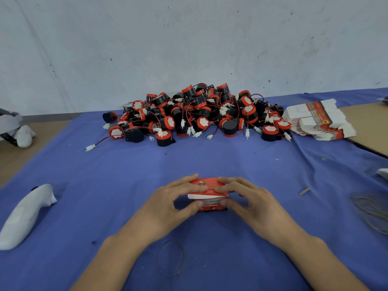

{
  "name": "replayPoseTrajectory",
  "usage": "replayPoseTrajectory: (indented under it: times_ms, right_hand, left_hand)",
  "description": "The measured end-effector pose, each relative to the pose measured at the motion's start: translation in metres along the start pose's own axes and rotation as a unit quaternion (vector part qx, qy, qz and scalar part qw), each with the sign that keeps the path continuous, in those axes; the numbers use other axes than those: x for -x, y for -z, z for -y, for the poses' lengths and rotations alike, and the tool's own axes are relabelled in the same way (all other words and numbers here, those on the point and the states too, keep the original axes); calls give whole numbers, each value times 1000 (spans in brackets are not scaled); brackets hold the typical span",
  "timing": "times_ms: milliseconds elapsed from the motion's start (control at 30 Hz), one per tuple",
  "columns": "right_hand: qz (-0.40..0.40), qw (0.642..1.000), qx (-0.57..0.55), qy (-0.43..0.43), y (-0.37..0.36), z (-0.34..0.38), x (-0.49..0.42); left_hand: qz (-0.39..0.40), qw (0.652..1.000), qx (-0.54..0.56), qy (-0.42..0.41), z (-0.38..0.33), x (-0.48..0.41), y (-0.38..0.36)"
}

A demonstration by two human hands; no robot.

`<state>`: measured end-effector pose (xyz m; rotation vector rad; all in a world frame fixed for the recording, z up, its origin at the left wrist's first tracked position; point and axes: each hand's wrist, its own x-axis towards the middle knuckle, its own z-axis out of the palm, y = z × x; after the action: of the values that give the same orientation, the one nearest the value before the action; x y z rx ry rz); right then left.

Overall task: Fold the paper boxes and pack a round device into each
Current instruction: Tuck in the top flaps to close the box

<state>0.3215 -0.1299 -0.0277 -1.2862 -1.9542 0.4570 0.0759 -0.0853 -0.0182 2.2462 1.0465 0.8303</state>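
Note:
A small red paper box (210,196) stands on the blue cloth in front of me, its lid flap partly down. My left hand (168,203) grips its left side, fingers over the top and thumb on the front. My right hand (249,203) grips its right side the same way, fingers lying on the lid. What is inside the box is hidden. A big pile of round black-and-red devices (195,114) with red wires and white plugs lies at the back. A stack of flat unfolded boxes (321,121) sits to the pile's right.
The blue cloth (105,177) covers the table. A white padded bundle (25,215) lies at the left. A thin wire loop (171,258) lies near my forearms, more loops (371,213) at the right edge. A small wooden stick (304,191) lies at the right. A wall closes the back.

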Motion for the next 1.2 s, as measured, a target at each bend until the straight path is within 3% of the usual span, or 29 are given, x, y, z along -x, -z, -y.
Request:
replayPoseTrajectory:
  times_ms: [300,600,900,1200]
  right_hand:
    - [-8,1000,-14,-8,-1,-2,1]
    - [3,999,-31,-9,-4,-2,0]
    - [6,1000,11,10,-7,-2,0]
    - [0,1000,19,20,-12,-1,-4]
  left_hand:
    - [-14,1000,-15,6,-1,5,-6]
    - [-61,993,71,70,3,8,-11]
    - [-110,988,-104,-17,-1,9,-11]
    - [-124,974,-173,-83,-2,7,-6]
